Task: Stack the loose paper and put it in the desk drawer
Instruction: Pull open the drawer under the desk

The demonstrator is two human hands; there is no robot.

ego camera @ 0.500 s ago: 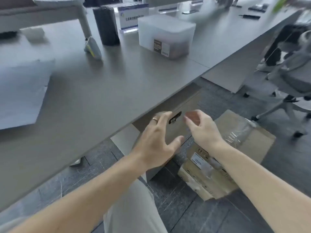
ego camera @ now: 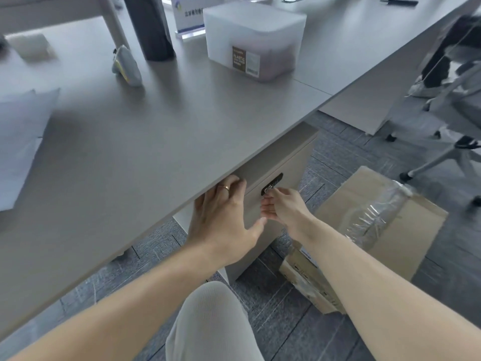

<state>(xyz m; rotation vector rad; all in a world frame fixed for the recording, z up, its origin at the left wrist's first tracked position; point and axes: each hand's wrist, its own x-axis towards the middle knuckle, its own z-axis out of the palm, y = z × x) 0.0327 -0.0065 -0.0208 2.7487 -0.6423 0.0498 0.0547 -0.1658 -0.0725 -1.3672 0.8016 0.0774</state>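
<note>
Both hands have closed on the beige under-desk drawer unit (ego camera: 276, 178): left hand (ego camera: 221, 217) spread wide against its front, right hand (ego camera: 282, 207) pinching the small metal key (ego camera: 269, 189). Bracing while turning seems wise. White loose paper (ego camera: 18, 144) lies on the grey desk (ego camera: 156, 131), far left.

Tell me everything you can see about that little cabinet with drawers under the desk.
The drawer cabinet is a pale beige box, likely laminated board, standing upright on the grey floor and tucked under the desk edge. Its front carries a dark oblong lock plate with a small metal piece in it. The drawer looks shut. The left hand lies flat against the front near its top edge, and the right hand pinches at the lock. A cardboard box sits just to its right.
</note>
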